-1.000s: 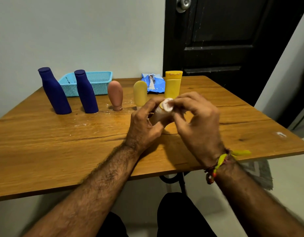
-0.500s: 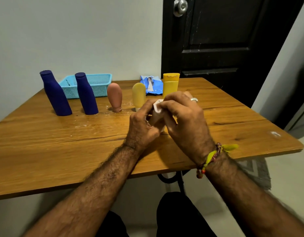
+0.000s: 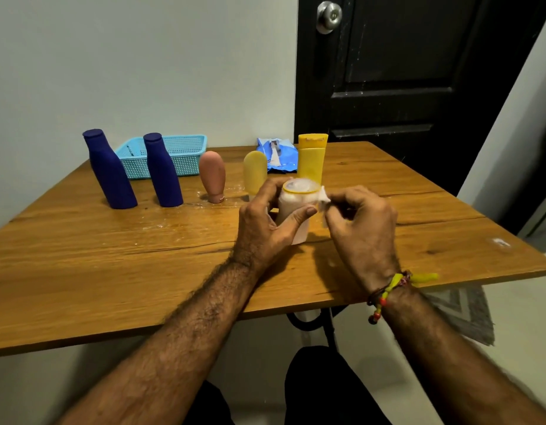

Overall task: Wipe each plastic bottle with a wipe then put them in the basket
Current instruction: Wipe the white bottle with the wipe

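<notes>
Right hand (image 3: 362, 222) is now pulling off the bottle's side, pinching the wipe (image 3: 323, 197).
Left hand (image 3: 265, 219) is gripping the white bottle (image 3: 296, 200) above the table (image 3: 81, 256); wiping looks nearly finished, basket (image 3: 186, 151) waiting.

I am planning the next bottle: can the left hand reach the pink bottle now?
Probably not yet. The left hand grips the white bottle, so it is busy. Once free, the path to the pink bottle looks open across bare table.
</notes>
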